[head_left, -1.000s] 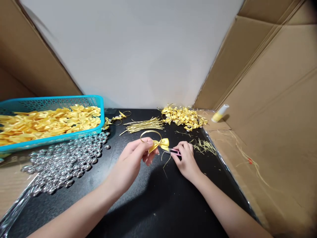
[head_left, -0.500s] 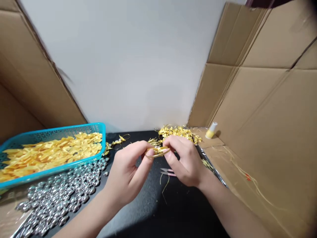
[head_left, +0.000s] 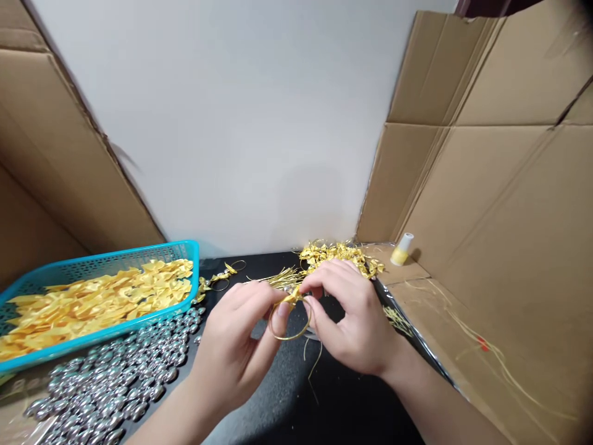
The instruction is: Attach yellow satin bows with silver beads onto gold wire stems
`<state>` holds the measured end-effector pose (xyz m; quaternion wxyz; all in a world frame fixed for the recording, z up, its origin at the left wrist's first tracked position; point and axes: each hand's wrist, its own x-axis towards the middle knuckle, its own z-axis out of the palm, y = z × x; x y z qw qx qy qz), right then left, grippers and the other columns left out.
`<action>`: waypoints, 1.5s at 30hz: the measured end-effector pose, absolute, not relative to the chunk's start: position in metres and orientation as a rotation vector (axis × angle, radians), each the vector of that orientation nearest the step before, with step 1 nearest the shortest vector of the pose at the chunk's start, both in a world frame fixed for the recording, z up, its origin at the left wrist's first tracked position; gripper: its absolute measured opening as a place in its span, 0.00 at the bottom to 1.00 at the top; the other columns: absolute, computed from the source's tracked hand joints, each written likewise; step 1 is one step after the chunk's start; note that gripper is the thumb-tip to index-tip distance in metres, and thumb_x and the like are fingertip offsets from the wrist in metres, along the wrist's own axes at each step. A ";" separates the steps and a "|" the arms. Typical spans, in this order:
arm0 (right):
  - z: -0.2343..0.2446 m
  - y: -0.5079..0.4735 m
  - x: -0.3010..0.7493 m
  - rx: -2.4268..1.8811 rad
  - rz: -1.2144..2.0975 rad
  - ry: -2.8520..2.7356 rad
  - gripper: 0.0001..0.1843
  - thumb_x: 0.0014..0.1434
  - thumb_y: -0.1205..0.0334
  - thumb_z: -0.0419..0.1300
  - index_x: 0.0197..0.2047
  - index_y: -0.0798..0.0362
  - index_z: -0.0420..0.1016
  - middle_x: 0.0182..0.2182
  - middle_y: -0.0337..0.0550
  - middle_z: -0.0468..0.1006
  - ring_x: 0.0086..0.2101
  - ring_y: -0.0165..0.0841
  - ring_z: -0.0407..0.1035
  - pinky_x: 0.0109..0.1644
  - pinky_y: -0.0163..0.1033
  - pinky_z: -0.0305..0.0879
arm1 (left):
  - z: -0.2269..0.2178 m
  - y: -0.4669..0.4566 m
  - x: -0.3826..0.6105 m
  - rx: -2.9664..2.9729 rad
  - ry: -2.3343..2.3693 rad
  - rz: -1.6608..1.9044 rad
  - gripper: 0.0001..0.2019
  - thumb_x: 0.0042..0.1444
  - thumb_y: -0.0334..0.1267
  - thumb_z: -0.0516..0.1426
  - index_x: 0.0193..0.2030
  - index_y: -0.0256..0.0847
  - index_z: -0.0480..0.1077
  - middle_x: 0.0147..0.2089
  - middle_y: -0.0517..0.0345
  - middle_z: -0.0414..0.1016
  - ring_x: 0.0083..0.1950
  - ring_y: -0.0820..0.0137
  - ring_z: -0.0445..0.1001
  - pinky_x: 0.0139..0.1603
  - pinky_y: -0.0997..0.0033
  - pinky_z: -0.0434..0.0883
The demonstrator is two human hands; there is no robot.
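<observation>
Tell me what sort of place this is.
Likely a handcraft assembly bench: a turquoise plastic basket of yellow fabric bows, a spread of shiny silver beads, and a thin gold ring held above a black tabletop.

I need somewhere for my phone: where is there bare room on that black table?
Mainly the near middle of the black table, between the left forearm and right forearm, though a thin bent wire lies there. The left is crowded with silver beads and the turquoise basket, the back with gold wires and yellow bows.
</observation>
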<state>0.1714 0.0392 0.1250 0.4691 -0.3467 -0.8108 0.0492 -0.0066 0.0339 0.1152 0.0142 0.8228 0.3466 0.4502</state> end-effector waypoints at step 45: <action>0.122 0.041 0.174 -0.806 0.309 -2.085 0.08 0.56 0.70 0.53 0.26 0.54 0.63 0.22 0.31 0.64 0.25 0.25 0.58 0.37 0.38 0.48 | 0.113 0.029 -0.008 2.168 0.984 1.213 0.13 0.65 0.37 0.50 0.29 0.40 0.67 0.26 0.64 0.66 0.28 0.76 0.63 0.29 0.79 0.62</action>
